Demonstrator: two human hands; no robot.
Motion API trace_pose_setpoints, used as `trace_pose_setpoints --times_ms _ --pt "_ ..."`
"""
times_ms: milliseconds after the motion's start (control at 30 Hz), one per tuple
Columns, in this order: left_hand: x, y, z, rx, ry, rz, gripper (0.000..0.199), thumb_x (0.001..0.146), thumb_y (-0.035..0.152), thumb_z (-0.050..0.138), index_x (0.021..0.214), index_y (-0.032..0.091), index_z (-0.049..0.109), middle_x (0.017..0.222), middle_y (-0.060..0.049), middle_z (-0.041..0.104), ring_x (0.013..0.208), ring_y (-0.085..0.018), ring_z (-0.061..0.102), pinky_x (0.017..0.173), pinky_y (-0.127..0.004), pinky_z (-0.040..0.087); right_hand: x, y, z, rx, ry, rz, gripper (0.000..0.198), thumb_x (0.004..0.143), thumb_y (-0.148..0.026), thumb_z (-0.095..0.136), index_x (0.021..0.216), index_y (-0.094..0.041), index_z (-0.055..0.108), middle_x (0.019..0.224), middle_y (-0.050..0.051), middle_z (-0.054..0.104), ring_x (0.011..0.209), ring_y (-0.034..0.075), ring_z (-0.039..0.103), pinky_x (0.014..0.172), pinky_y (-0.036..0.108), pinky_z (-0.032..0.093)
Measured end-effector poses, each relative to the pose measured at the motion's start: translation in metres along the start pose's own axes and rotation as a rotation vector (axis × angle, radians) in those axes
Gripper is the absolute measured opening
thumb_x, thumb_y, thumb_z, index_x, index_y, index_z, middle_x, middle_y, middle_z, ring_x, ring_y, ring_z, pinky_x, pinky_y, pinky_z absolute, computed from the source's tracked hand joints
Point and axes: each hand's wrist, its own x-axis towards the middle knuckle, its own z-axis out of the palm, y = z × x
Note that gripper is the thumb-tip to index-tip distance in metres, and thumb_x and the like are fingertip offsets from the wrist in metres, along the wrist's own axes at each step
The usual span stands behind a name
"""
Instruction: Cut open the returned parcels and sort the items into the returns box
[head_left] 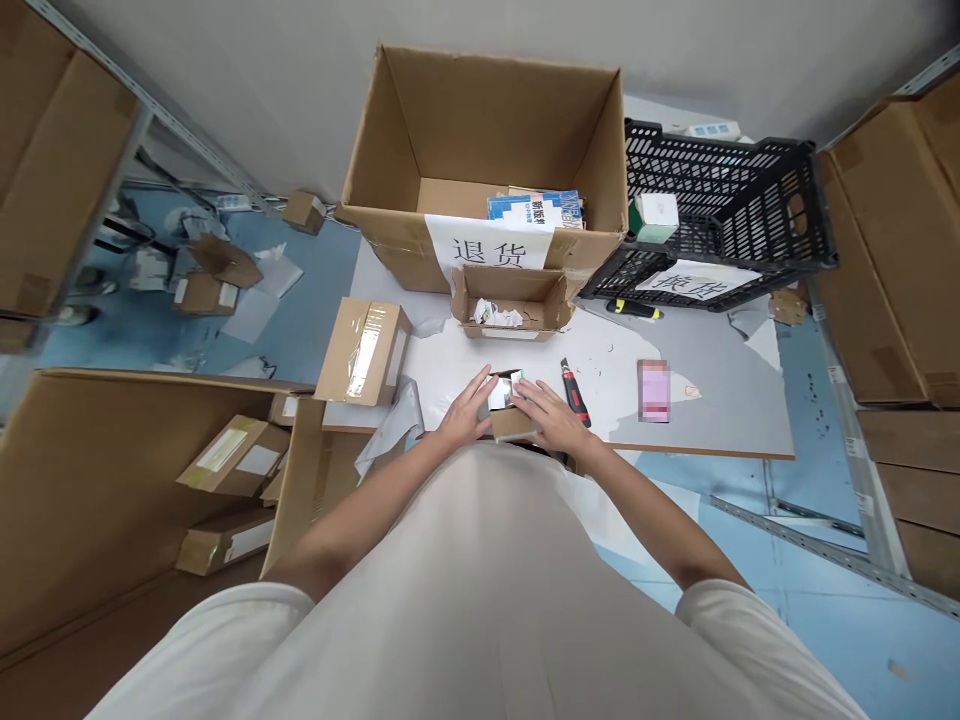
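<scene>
At the front edge of the table is a small opened cardboard box with whitish contents showing at its top. My left hand grips the left side of this box, fingers pointing toward its far end. From the right, my right hand holds the same box, its fingertips at the upper edge near the white contents. What exactly lies inside cannot be made out. A red and black utility knife rests just right of my right hand. Beyond the hands stands an open narrow carton with crumpled white paper.
A large open carton with blue-and-white packages stands behind. Right of it is a black plastic crate holding a white-green box. A taped parcel sits left; a yellow-black cutter and pink item lie right.
</scene>
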Motion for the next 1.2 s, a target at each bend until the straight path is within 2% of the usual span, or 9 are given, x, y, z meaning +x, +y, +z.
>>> trace_pose_setpoints --times_ms 100,200,467,633,800,900,1000,1100,1200 --pt "0.0 0.003 0.005 0.011 0.03 0.015 0.064 0.084 0.03 0.057 0.143 0.022 0.033 0.153 -0.014 0.025 0.141 -0.027 0.027 0.111 -0.047 0.032 0.01 -0.006 0.007 0.102 0.202 0.096 0.047 0.09 -0.036 0.049 0.134 -0.02 0.045 0.125 0.015 0.059 0.12 0.027 0.054 0.104 0.051 0.042" --pt "0.0 0.004 0.009 0.041 0.068 0.035 0.066 0.085 0.04 0.059 0.142 0.021 0.032 0.151 -0.016 0.029 0.139 -0.028 0.031 0.111 -0.047 0.034 0.025 -0.008 0.008 0.115 0.269 0.178 0.044 0.092 -0.038 0.046 0.132 -0.022 0.048 0.12 0.014 0.058 0.114 0.027 0.055 0.098 0.047 0.047" --pt "-0.004 -0.003 0.014 0.031 0.1 -0.021 0.095 0.082 0.046 0.061 0.15 0.019 0.0 0.144 -0.021 0.035 0.136 -0.031 0.035 0.105 -0.048 0.041 0.045 0.015 -0.006 0.02 0.01 0.197 0.039 0.094 -0.04 0.042 0.129 -0.028 0.054 0.134 0.011 0.049 0.122 0.029 0.047 0.1 0.05 0.043" --pt "0.002 -0.004 0.003 0.08 0.031 0.074 0.072 0.084 0.041 0.06 0.143 0.02 0.024 0.145 -0.019 0.035 0.137 -0.029 0.034 0.109 -0.05 0.036 0.045 0.014 -0.006 0.149 0.009 0.2 0.042 0.088 -0.046 0.054 0.125 -0.027 0.055 0.136 0.011 0.05 0.124 0.033 0.046 0.104 0.058 0.036" --pt "0.011 -0.003 -0.016 0.061 -0.042 0.072 0.054 0.083 0.042 0.061 0.129 0.022 0.041 0.143 -0.016 0.04 0.133 -0.027 0.04 0.106 -0.049 0.04 0.04 0.0 -0.017 0.235 0.045 0.159 0.036 0.09 -0.037 0.056 0.121 -0.018 0.055 0.125 0.01 0.055 0.107 0.022 0.058 0.09 0.044 0.05" --pt "0.019 0.002 -0.031 0.106 -0.111 0.084 0.066 0.076 0.049 0.067 0.13 0.02 0.043 0.141 -0.016 0.043 0.134 -0.029 0.04 0.108 -0.048 0.037 0.038 -0.005 -0.03 0.225 0.083 0.161 0.039 0.088 -0.04 0.058 0.123 -0.023 0.056 0.122 0.009 0.057 0.108 0.025 0.057 0.088 0.045 0.051" --pt "0.03 0.006 -0.048 0.138 -0.112 0.102 0.087 0.068 0.058 0.07 0.137 0.017 0.038 0.142 -0.018 0.042 0.135 -0.033 0.036 0.11 -0.049 0.034 0.035 -0.006 -0.05 0.125 0.268 0.186 0.047 0.078 -0.045 0.066 0.122 -0.03 0.059 0.117 0.009 0.059 0.114 0.031 0.053 0.088 0.044 0.052" --pt "0.041 0.005 -0.061 0.118 0.012 0.089 0.086 0.071 0.062 0.063 0.138 0.015 0.037 0.139 -0.018 0.045 0.133 -0.032 0.039 0.109 -0.048 0.034 0.024 -0.005 -0.079 -0.004 0.487 0.223 0.054 0.07 -0.046 0.072 0.118 -0.026 0.06 0.115 0.012 0.058 0.114 0.032 0.054 0.087 0.043 0.051" --pt "0.047 -0.002 -0.065 0.121 0.132 0.037 0.078 0.073 0.062 0.06 0.133 0.016 0.043 0.135 -0.017 0.049 0.13 -0.032 0.043 0.107 -0.048 0.036 0.002 0.004 -0.132 -0.082 0.626 0.273 0.055 0.066 -0.047 0.072 0.115 -0.024 0.058 0.115 0.013 0.055 0.113 0.032 0.054 0.086 0.044 0.05"
